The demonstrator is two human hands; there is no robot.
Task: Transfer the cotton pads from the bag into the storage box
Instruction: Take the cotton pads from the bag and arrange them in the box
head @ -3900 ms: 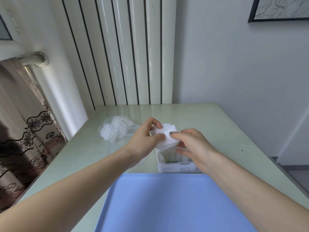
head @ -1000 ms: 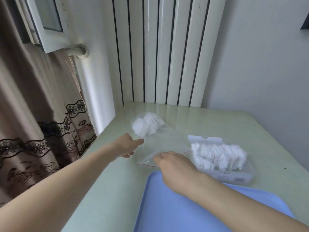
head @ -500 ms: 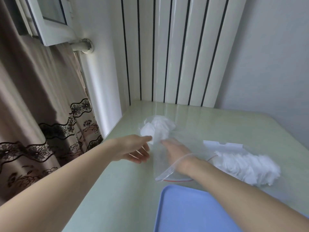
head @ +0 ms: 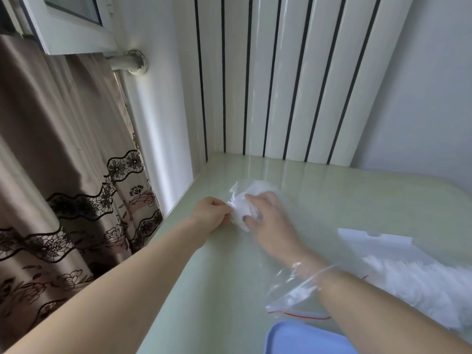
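Observation:
A clear zip bag [head: 291, 297] with a red seal line lies on the pale green table, its mouth around my right wrist. My right hand [head: 270, 221] is deep inside the bag, fingers curled on a clump of white cotton pads [head: 241, 213] at its far end. Outside the bag, my left hand [head: 212, 213] pinches the bag's closed end at the left. The storage box [head: 383, 245] stands open at the right edge, its white lid raised and a heap of cotton pads [head: 421, 284] filling it.
A blue tray [head: 301, 338] lies at the near edge, below the bag's mouth. A white ribbed radiator [head: 281, 85] and wall close off the table's far side. A brown patterned curtain [head: 63, 175] hangs past the table's left edge.
My right hand has slid further into the bag and closed on the pads at its far end. My left hand has gone from open beside the bag to pinching its end.

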